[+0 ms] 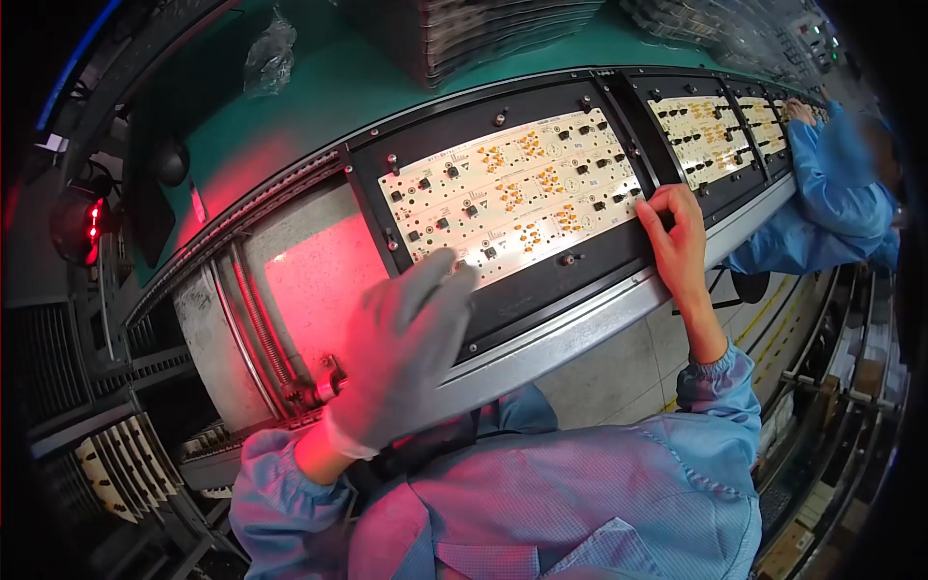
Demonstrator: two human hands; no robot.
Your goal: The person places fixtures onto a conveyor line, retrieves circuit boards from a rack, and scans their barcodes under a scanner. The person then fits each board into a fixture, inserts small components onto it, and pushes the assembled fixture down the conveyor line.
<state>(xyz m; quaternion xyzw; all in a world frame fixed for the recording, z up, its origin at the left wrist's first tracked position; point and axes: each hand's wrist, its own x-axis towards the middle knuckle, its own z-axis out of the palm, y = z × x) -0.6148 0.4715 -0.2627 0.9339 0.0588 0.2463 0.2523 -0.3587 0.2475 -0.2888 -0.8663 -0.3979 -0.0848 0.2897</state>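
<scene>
A white circuit board [517,188] with orange and black components sits in a black frame [522,314] on the conveyor. My left hand [401,333], in a grey glove and slightly blurred, reaches over the board's near left corner. Its fingers are stretched out and a little apart, and I see nothing held in them. At the board's right edge is my bare right hand [680,237], its thumb and index finger closed together close to a black component. Whatever lies between those fingertips is hidden.
More framed boards [701,140] continue along the conveyor rail [590,329] to the right, where a co-worker in a blue smock [836,193] stands. Stacked trays [512,34] and a crumpled plastic bag [271,56] rest on the green surface. A red-lit device [92,227] stands left.
</scene>
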